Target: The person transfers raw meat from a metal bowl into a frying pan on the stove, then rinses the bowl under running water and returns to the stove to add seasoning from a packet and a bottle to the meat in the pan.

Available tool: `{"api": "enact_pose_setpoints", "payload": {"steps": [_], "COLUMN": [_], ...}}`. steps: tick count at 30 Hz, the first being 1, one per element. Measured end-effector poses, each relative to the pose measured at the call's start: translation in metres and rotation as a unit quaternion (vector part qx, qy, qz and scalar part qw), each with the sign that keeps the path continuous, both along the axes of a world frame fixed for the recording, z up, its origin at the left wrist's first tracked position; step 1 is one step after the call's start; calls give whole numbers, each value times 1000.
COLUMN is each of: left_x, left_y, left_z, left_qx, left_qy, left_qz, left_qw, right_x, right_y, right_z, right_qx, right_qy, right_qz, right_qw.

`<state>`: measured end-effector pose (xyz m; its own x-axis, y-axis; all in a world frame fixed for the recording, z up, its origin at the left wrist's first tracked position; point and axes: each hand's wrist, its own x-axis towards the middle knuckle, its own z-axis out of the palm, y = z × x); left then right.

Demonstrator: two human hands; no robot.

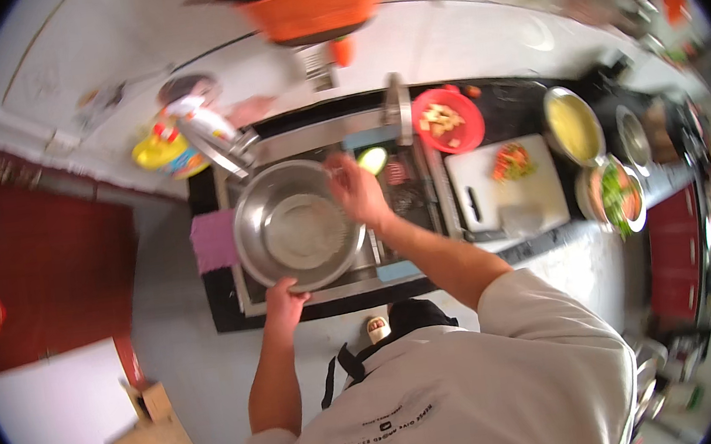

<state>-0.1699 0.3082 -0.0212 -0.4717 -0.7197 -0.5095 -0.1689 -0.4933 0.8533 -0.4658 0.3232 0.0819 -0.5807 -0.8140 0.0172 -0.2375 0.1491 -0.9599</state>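
A large stainless steel bowl (258,233) rests over the left part of the sink (372,246), with some pale, cloudy liquid at its bottom. My left hand (285,301) grips the bowl's near rim. At the bowl's upper right rim is my right hand (355,189), blurred; whether its fingers close on the rim or on anything else cannot be told. Just beyond that hand lies a pale green, oval vegetable piece (373,161). The faucet (223,155) stands at the bowl's upper left.
Right of the sink are a red basin (474,123) of cut pale pieces and a white cutting board (550,200) with chopped vegetables and a knife (474,203). Further right stand bowls, one with yellow contents (575,130). A purple cloth (213,241) and a yellow bottle (167,156) are at left.
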Motion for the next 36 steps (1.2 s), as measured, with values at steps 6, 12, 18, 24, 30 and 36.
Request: {"api": "enact_pose_setpoints", "payload": {"steps": [6, 12, 18, 24, 30, 36], "left_x": [-11, -25, -45, -97, -188, -299], "left_y": [18, 68, 155, 275, 429, 563], "left_z": [70, 107, 128, 134, 138, 121], "left_qx": [175, 165, 197, 204, 224, 266], "left_qy": [72, 53, 45, -35, -83, -104], "left_qz": [117, 62, -27, -118, -242, -358], "left_qw": [975, 983, 979, 971, 940, 889], "right_x": [17, 70, 167, 221, 175, 155], "right_y": [246, 490, 696, 806, 908, 1056], "right_z": [-23, -100, -187, -200, -193, -173], "right_qx": [77, 244, 317, 172, 48, 39], "right_qy": [33, 34, -229, -440, -424, -396], "right_qz": [-156, -383, -583, -673, -712, -766], "right_qw": [984, 890, 712, 569, 558, 505]}}
